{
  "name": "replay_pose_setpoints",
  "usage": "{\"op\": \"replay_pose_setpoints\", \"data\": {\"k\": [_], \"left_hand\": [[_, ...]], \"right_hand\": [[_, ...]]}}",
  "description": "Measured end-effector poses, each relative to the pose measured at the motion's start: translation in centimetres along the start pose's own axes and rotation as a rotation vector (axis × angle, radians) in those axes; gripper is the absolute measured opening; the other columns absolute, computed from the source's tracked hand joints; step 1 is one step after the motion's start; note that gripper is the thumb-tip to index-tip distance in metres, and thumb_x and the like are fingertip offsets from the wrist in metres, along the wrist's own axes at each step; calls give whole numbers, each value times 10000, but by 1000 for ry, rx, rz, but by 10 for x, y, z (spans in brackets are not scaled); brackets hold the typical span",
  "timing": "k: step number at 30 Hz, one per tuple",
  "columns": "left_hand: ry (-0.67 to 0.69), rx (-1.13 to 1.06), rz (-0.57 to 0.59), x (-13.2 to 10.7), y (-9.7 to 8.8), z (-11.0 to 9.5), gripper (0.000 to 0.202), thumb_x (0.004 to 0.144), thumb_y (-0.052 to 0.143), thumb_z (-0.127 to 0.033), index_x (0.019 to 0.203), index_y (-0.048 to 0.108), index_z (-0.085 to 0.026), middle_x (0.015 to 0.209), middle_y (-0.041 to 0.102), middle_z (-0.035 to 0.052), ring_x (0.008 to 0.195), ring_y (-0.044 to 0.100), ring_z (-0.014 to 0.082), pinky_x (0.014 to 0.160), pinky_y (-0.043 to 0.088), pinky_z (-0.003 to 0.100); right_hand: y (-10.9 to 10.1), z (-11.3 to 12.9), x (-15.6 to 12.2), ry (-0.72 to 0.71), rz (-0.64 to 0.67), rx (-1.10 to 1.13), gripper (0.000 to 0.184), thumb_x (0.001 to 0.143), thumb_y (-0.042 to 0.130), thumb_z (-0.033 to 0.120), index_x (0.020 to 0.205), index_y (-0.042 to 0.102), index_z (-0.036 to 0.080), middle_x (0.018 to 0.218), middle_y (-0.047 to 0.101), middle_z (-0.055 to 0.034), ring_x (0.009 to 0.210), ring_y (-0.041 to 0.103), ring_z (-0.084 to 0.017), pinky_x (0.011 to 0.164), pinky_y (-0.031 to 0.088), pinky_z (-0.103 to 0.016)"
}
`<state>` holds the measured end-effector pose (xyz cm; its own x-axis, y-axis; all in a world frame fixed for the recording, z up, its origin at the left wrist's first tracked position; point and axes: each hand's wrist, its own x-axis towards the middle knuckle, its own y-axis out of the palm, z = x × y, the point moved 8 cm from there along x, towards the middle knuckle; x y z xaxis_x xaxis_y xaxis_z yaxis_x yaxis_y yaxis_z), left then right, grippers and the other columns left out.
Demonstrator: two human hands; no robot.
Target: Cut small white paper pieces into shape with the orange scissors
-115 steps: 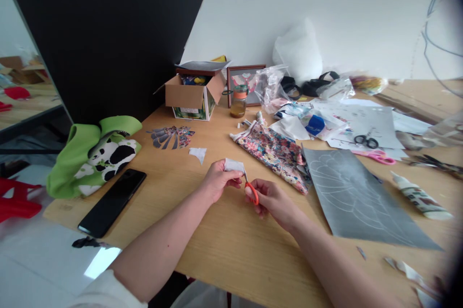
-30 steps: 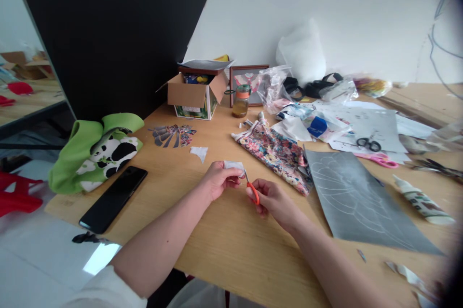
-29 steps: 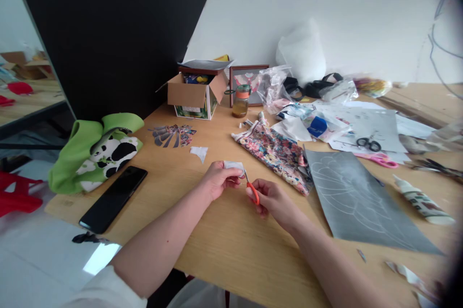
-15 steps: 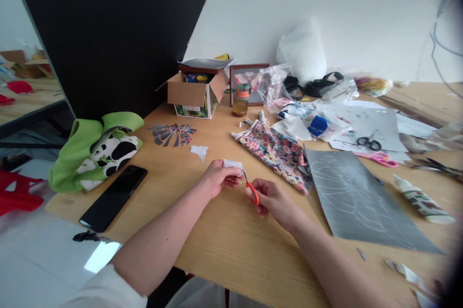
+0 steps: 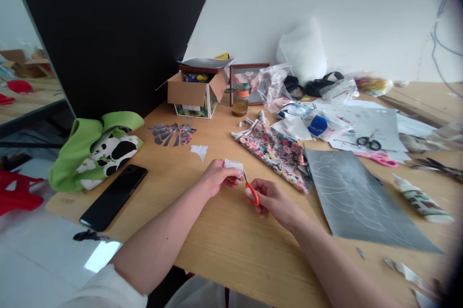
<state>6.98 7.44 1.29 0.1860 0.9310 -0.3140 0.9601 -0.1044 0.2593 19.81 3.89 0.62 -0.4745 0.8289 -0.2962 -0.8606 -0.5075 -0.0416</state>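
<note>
Across the lower frame runs the table (image 5: 224, 245), crowded along its upper right with a grey sheet (image 5: 356, 202), floral cloth (image 5: 277, 153) and, upper centre, a box (image 5: 195, 93); a phone (image 5: 114, 197) lies at lower left. Near the middle, the left hand (image 5: 217, 180) pinches a small white scrap (image 5: 233, 165) between thumb and fingers — closed on it, held just above the wood. The right hand (image 5: 271, 199) is curled shut around orange scissors (image 5: 251, 191), blades touching the scrap's edge. With so small a piece, the blades could nip a fingertip or the scrap could twist — I judge the pinch leaves little margin.
</note>
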Motion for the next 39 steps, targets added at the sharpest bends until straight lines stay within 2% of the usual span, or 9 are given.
{"op": "replay_pose_setpoints", "data": {"k": [10, 20, 39], "left_hand": [[-6, 19, -3, 0, -1, 0, 168, 542, 724, -199, 659, 660, -96, 589, 660, 44, 437, 538, 84, 397, 425, 193], [5, 24, 3, 0, -1, 0, 146, 564, 717, -194, 650, 655, -93, 592, 656, 53, 443, 537, 87, 403, 425, 197], [2, 2, 5, 1, -1, 1, 116, 589, 709, -168, 654, 660, -86, 577, 648, 45, 435, 535, 86, 398, 428, 196]], "right_hand": [[0, 4, -2, -13, 3, -18, 467, 668, 744, 579, 735, 509, 180, 594, 481, 58, 448, 445, -69, 407, 378, -193], [0, 5, -3, 8, 5, -34, 468, 671, 732, 591, 741, 513, 184, 635, 504, 44, 458, 455, -75, 399, 349, -196], [-1, 6, -2, 2, -25, -57, 490, 627, 755, 606, 704, 508, 189, 581, 470, 59, 444, 409, -71, 401, 352, -204]]}}
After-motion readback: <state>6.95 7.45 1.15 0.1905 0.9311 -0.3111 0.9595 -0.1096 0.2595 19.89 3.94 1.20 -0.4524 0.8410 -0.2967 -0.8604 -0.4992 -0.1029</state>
